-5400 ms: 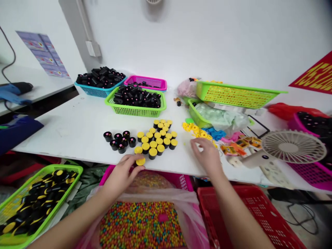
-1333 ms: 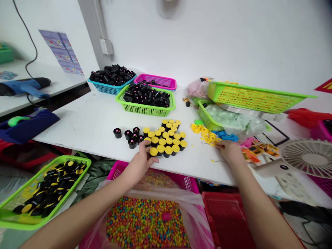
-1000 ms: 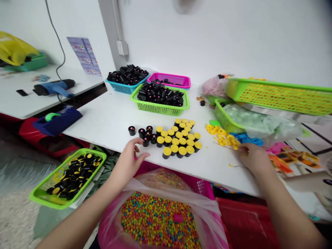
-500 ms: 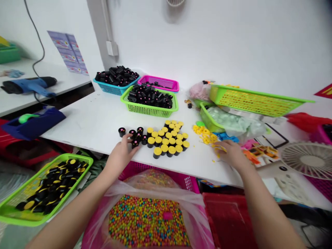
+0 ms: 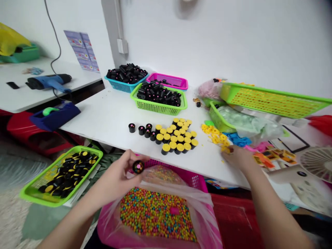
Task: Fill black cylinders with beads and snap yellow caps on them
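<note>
My left hand is closed round a small black cup with a pink dot inside, held above the bag of coloured beads. My right hand rests on the white table at the edge of a heap of yellow caps; its fingertips pinch at one, though what they hold is too small to make out. Between the hands stand several yellow-capped black cups and a few uncapped black cups.
Green, blue and pink baskets of black cups stand at the back. A green basket of capped cups sits low at left. More green baskets, a small fan, a red crate and a tape dispenser surround them.
My left hand took one uncapped black cup from the table and drew it back over the bead bag. My right hand stayed by the yellow caps.
</note>
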`<state>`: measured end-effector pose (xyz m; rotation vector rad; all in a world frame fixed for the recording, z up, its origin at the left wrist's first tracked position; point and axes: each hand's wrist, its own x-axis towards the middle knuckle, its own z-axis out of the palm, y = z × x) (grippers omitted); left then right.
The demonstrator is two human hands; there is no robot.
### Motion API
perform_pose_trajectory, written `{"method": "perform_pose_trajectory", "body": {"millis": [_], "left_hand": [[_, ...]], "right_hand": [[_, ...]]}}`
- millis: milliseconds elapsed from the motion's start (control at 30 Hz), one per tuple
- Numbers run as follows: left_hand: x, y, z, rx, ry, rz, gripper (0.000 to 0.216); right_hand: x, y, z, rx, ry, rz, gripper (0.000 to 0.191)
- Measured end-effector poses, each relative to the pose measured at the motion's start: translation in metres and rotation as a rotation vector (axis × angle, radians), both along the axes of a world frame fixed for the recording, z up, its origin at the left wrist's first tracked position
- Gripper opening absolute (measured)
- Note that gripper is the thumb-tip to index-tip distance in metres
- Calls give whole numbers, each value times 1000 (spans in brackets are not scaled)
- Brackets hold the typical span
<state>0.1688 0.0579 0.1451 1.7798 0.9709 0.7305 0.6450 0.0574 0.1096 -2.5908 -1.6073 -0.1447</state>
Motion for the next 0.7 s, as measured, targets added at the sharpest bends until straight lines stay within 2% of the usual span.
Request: {"method": "perform_pose_trajectory", "body": {"millis": [133, 200, 233, 267, 300, 367, 433, 500, 700], "left_hand": [[5, -26, 9, -102, -67, -137, 19], [10, -35, 12, -83, -48, -178, 22], [13, -39, 12, -56, -52, -204, 24], [16, -42, 12, -24, -69, -236, 26], [20, -45, 13, 2, -101, -270, 29], [26, -50, 13, 14, -193, -339, 32], [31, -54, 13, -30, -254, -382, 33], [34, -56, 12, -62, -240, -396, 32], [34, -61, 6, -53, -130, -413, 32]], "right_hand": [[-38, -12, 17, 116, 58, 15, 29], [-80, -35, 30, 259, 85, 66, 31], [-106, -49, 36, 447, 127, 120, 28], [-133, -65, 42, 571, 172, 252, 24], [-161, -80, 47, 619, 217, 401, 23], [-208, -104, 55, 686, 278, 715, 41], [-238, -117, 57, 672, 265, 881, 59], [-249, -121, 56, 614, 238, 944, 65], [-240, -126, 47, 386, 162, 1039, 67]]}}
